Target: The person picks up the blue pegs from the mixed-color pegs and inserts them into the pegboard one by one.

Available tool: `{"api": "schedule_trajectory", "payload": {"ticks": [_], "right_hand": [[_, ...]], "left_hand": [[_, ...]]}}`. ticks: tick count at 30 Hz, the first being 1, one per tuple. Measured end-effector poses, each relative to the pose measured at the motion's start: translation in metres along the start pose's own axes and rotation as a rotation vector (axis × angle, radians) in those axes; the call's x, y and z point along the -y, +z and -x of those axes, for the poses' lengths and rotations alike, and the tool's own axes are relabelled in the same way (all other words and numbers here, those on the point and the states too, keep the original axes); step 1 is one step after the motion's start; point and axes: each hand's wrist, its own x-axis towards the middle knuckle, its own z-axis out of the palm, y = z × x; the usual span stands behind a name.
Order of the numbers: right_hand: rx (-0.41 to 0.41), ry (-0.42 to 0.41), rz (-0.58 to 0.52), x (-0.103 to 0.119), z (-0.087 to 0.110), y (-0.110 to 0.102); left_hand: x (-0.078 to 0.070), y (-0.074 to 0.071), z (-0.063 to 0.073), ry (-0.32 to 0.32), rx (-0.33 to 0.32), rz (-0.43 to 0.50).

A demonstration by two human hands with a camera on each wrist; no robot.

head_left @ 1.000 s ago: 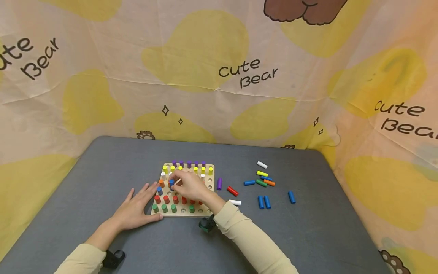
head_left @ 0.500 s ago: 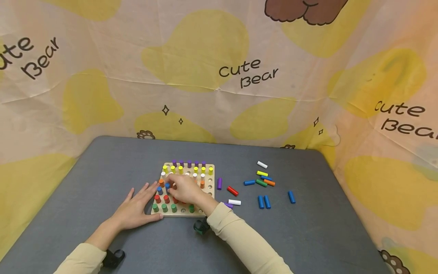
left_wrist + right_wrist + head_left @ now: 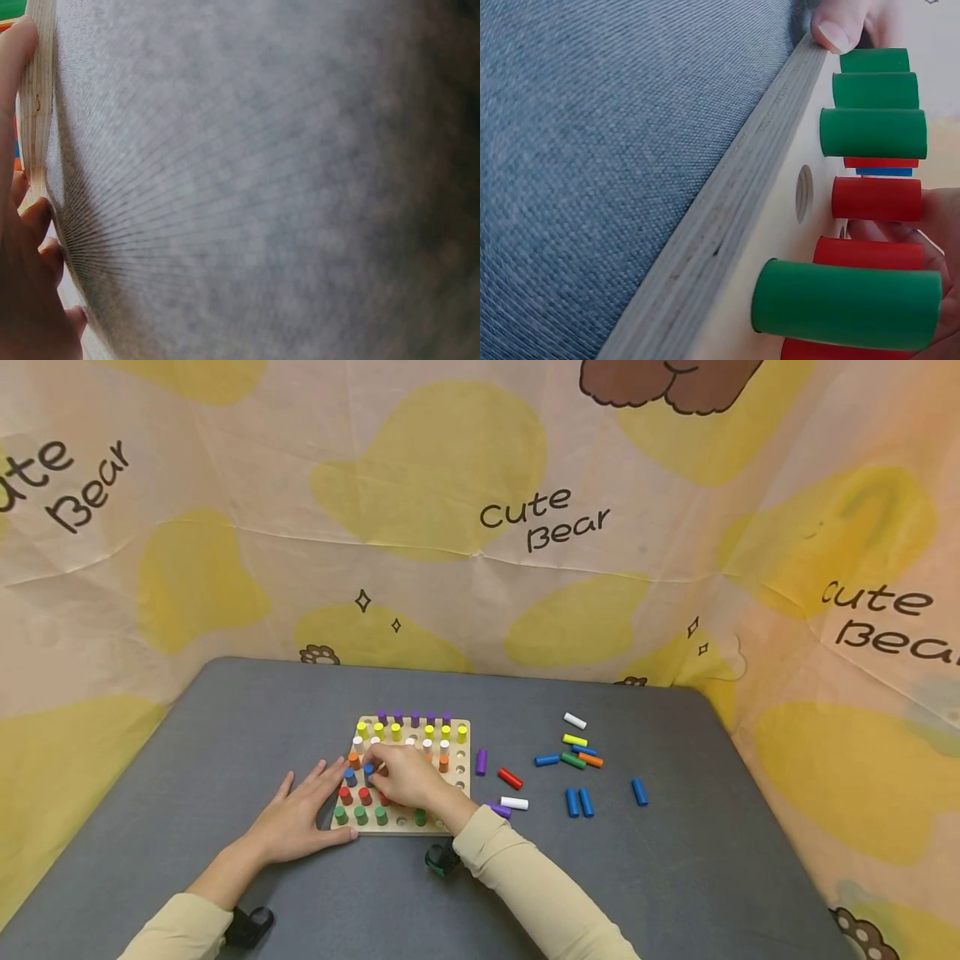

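Note:
A wooden pegboard (image 3: 408,832) lies on the table, with rows of coloured pegs upright in it. My right hand (image 3: 408,775) reaches over its middle and pinches a blue peg (image 3: 368,771) between thumb and fingertips, in the row of another blue peg (image 3: 350,777). Whether its lower end sits in a hole is hard to tell. My left hand (image 3: 300,818) rests along the board's left side with straight fingers, the thumb at the front corner. In the right wrist view, green pegs (image 3: 847,304) and red pegs (image 3: 877,199) stand in front of my right fingers.
Right of the board lie a purple peg (image 3: 482,762), a red peg (image 3: 510,778) and a white peg (image 3: 514,803). Several more loose pegs, including a green peg (image 3: 573,761) and a blue peg (image 3: 639,792), are scattered farther right on the grey table (image 3: 712,860).
My right hand has moved slightly left and down with the blue peg, from above the board to beside the first blue peg. It has barely shifted over the last half second. My left hand stays put.

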Motion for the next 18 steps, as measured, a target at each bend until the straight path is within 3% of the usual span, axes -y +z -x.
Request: {"api": "schedule_trajectory", "payload": {"ticks": [9, 18], "right_hand": [[0.014, 0.018, 0.002, 0.0009, -0.0006, 0.0], [0.027, 0.005, 0.008, 0.0011, -0.0002, -0.0018]], "left_hand": [[0.0005, -0.0004, -0.0017, -0.019, 0.035, 0.006], [0.0004, -0.0003, -0.0011, -0.017, 0.028, 0.0]]}}
